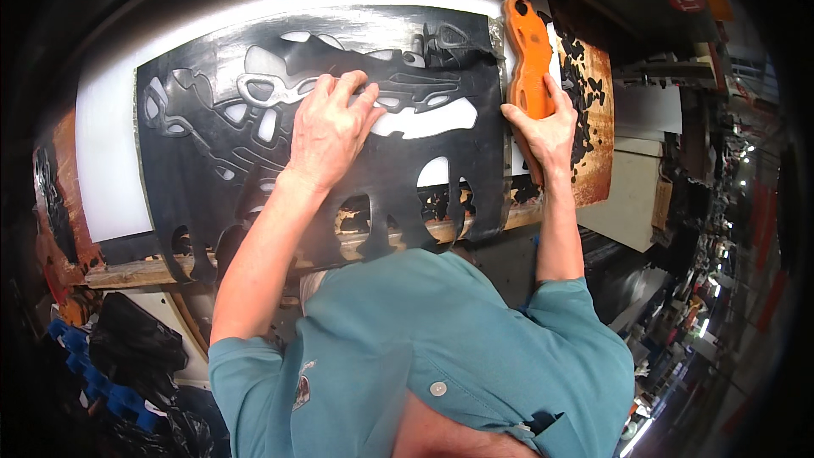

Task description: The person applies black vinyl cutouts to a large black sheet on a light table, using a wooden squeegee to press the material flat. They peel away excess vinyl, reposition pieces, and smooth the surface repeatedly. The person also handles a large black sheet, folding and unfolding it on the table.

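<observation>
A black rubber-like sheet (pixel 331 174), full of cut-out shapes, lies in front of me, its near edge drooping over the bench front. My left hand (pixel 332 123) is over the middle of it, fingers bent and closed at a strip between two openings; the fingertips are partly hidden. At the sheet's right edge, my right hand (pixel 544 129) grips the lower part of a long, wavy orange cutting die (pixel 527 51), thumb on the left side and fingers on the right. A round dark hole marks the die's far end.
A white board (pixel 110 161) shows under the sheet at the left. Black scraps (pixel 581 76) litter a rusty brown plate (pixel 600 144) on the right. A wooden rail (pixel 127 274) runs along the bench front. Blue plastic pieces (pixel 102 382) and black bags (pixel 140 343) are at lower left.
</observation>
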The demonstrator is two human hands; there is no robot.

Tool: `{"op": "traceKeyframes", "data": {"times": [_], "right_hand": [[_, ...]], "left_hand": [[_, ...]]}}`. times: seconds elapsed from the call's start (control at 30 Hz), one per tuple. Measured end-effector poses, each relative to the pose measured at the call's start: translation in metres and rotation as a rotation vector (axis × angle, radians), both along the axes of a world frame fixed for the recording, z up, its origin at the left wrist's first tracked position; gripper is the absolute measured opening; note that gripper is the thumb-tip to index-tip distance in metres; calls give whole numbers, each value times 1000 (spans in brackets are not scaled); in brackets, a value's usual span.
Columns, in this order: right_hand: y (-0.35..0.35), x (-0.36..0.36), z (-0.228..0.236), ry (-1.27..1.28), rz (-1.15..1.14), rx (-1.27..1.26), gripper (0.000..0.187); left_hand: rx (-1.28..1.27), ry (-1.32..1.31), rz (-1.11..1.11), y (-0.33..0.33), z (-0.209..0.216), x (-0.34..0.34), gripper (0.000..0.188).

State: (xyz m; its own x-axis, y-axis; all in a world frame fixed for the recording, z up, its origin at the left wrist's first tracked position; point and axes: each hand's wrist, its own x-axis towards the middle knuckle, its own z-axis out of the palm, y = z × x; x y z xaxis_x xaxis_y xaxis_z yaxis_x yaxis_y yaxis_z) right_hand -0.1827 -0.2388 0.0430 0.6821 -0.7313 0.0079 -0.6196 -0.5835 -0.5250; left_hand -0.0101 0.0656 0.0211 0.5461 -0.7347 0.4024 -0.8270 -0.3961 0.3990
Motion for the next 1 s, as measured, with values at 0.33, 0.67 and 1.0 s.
{"op": "traceKeyframes", "data": {"times": [0.33,0.67,1.0], "right_hand": [[29,49,0,-309,815,-230,62],[101,60,46,-374,514,1003,22],[151,47,70,-737,455,1566,38]], "left_hand": [[-339,57,10,-4,-2,12,15],[-655,337,417,34,60,-24,22],[-650,517,184,27,85,-67,48]]}}
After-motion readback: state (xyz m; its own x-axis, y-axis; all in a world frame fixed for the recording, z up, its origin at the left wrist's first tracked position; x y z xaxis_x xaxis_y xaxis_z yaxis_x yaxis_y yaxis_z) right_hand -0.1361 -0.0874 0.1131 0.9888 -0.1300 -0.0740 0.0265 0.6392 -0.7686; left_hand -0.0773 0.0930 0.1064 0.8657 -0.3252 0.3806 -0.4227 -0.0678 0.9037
